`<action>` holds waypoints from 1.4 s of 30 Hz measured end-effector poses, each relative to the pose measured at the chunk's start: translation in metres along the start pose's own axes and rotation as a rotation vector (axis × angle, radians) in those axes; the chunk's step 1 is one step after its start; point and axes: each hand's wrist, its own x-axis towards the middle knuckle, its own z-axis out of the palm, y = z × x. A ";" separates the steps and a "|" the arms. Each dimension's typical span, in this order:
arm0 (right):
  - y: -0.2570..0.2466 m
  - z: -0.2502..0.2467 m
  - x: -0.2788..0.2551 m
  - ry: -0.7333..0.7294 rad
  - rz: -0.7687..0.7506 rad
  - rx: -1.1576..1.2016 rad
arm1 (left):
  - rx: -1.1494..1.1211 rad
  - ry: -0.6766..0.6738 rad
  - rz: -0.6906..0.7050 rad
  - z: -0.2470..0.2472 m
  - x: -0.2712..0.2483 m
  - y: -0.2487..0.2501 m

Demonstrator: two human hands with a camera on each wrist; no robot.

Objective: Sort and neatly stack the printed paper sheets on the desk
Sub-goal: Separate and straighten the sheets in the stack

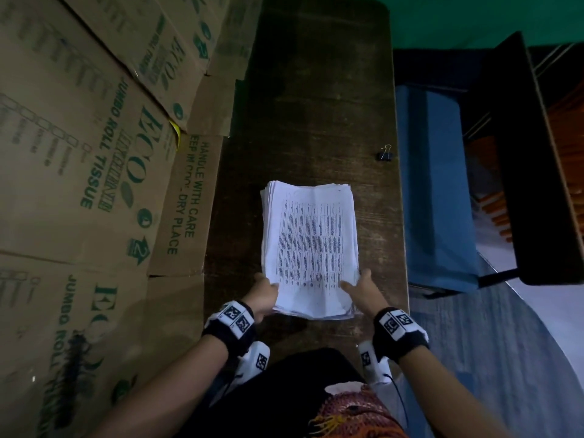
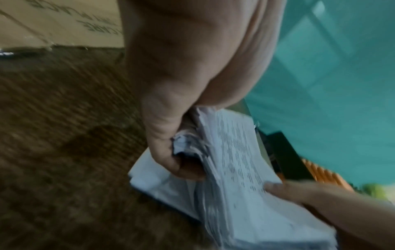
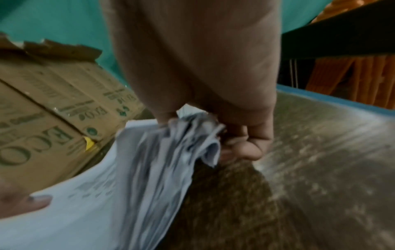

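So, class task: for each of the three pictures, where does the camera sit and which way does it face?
Head: worn on the head, facing down at the desk; both forearms and hands show.
Left wrist: looks along the left hand gripping the paper stack.
Right wrist: looks along the right hand gripping the stack's other corner.
All three share the paper stack.

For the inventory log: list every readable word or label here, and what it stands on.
"ECO" and "JUMBO ROLL TISSUE": cardboard boxes.
"HANDLE WITH CARE", "DRY PLACE": box flap.
Paper stack, held by left hand and right hand: columns of print, too small to read.
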 end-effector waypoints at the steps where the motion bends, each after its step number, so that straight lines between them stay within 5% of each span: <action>1: 0.003 -0.005 0.002 0.022 0.003 -0.022 | -0.036 -0.019 -0.009 -0.004 0.000 0.001; 3: 0.007 -0.012 0.006 0.087 0.006 -0.088 | -0.024 -0.019 -0.003 -0.007 0.000 0.001; 8: 0.009 -0.007 0.007 0.020 0.052 -0.044 | 0.435 0.150 0.096 0.004 -0.008 -0.003; 13: 0.014 0.011 0.007 0.075 0.025 -0.246 | 0.229 0.099 0.256 0.008 -0.009 -0.011; 17: 0.013 -0.002 0.005 -0.053 -0.023 -0.166 | -0.005 0.009 0.266 -0.007 -0.009 -0.005; 22: -0.003 -0.007 0.013 0.117 -0.047 -0.036 | -0.173 -0.041 0.156 -0.015 -0.003 0.010; 27: -0.013 -0.005 0.001 -0.147 0.074 0.400 | -0.118 -0.224 0.109 -0.024 -0.012 0.008; 31: 0.012 -0.011 0.012 -0.175 0.016 0.277 | -0.054 -0.394 0.014 -0.047 -0.011 -0.010; 37: -0.010 -0.008 0.022 -0.093 -0.051 0.300 | -0.007 -0.110 0.174 -0.031 0.000 0.021; 40: -0.044 -0.010 0.007 0.042 -0.241 0.203 | 0.124 0.025 0.377 -0.021 -0.002 0.041; 42: -0.061 -0.022 -0.003 0.173 -0.381 0.257 | -0.004 0.108 0.534 -0.022 -0.009 0.051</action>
